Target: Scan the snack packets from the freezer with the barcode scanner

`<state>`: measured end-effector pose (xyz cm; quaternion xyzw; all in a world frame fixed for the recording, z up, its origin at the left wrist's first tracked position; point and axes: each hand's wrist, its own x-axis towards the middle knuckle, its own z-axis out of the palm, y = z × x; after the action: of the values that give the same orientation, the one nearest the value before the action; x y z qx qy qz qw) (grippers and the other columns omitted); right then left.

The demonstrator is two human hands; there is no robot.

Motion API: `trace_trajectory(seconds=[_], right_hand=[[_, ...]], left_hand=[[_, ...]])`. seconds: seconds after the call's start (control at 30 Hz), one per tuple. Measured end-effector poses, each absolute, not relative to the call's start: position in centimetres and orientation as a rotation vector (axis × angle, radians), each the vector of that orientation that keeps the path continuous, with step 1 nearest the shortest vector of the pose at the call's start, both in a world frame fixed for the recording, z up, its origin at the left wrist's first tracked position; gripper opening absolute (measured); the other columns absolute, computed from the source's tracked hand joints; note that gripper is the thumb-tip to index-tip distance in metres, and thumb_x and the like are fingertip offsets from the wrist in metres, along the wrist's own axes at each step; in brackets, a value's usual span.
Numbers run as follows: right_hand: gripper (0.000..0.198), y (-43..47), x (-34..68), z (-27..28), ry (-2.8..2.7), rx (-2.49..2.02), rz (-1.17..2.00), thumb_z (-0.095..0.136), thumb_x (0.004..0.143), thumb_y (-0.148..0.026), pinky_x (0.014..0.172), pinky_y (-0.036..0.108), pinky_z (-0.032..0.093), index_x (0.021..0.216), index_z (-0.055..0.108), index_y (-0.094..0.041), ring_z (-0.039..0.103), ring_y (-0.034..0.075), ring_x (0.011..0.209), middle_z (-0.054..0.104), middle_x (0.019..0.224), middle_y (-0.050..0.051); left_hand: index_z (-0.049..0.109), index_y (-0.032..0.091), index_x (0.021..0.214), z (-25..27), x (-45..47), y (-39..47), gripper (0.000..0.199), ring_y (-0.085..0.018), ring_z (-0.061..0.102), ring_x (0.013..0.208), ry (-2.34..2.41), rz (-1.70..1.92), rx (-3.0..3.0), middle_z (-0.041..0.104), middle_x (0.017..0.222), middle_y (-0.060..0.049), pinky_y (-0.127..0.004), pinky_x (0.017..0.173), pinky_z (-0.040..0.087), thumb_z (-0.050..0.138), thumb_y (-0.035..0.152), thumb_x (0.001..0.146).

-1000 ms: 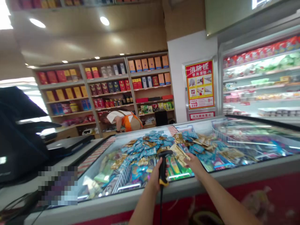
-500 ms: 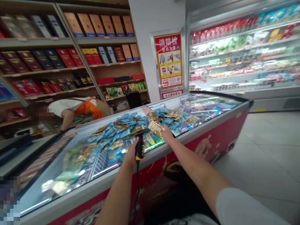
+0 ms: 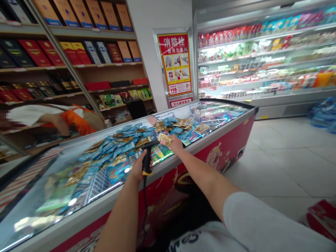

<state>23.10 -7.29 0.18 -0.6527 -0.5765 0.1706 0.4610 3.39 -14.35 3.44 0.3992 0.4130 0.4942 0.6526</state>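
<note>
My left hand [image 3: 139,165] is wrapped round the grip of a black and yellow barcode scanner [image 3: 147,159], whose head points right. My right hand [image 3: 176,144] pinches a gold snack packet [image 3: 165,139] by its right end, just in front of the scanner head. Both hands are over the near edge of a chest freezer [image 3: 168,167]. On its glass top lie a large pile of blue and gold packets [image 3: 112,147] at the left and a smaller pile [image 3: 181,126] beyond my right hand. The scanner's cable hangs down the freezer front.
Across the freezer, at the left, a person in an orange apron [image 3: 78,120] bends over. Behind stand shelves [image 3: 99,64] of boxes and bottles. A lit refrigerated display [image 3: 236,101] is at the back right. On the floor at the right are a blue wrapped stack [image 3: 324,113] and a red package [image 3: 324,217].
The view has swung right, so the scene sits further left. Both hands keep hold of the scanner and the gold packet, at about the same spacing. The other person's arm has shifted.
</note>
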Motion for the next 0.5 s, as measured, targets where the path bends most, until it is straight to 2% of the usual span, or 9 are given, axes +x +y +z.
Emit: trace_trajectory(seconds=[0.23, 0.37, 0.5], right_hand=[[0.029, -7.07, 23.18, 0.07, -1.414, -1.619, 0.405, 0.047, 0.081, -0.018, 0.076, 0.028, 0.044, 0.108, 0.057, -0.022, 0.06, 0.02, 0.086, 0.066, 0.094, 0.005], [0.029, -7.23, 23.01, 0.25, -1.407, -1.613, 0.407, 0.047, 0.08, -0.017, 0.077, 0.03, 0.044, 0.108, 0.057, -0.02, 0.06, 0.022, 0.09, 0.066, 0.096, 0.007], [0.033, -7.39, 23.31, 0.61, -1.261, -1.579, 0.363, 0.041, 0.084, -0.018, 0.085, 0.029, 0.042, 0.114, 0.053, -0.019, 0.058, 0.021, 0.098, 0.063, 0.105, 0.008]], left_hand=[[0.059, 0.013, 0.092, 3.25, 3.18, -14.29, 0.033, -0.008, 0.049, 0.044, 0.933, 1.097, 0.919, 0.055, 0.061, 0.0, -0.017, 0.038, 0.04, 0.056, 0.043, 0.08], [0.059, 0.013, 0.089, 3.35, 3.29, -14.44, 0.031, -0.008, 0.049, 0.044, 0.927, 1.123, 0.906, 0.056, 0.062, -0.001, -0.017, 0.039, 0.04, 0.056, 0.042, 0.08], [0.059, 0.012, 0.088, 3.22, 3.34, -14.28, 0.03, -0.008, 0.05, 0.044, 0.939, 1.168, 0.909, 0.057, 0.063, -0.001, -0.017, 0.039, 0.041, 0.056, 0.041, 0.08]])
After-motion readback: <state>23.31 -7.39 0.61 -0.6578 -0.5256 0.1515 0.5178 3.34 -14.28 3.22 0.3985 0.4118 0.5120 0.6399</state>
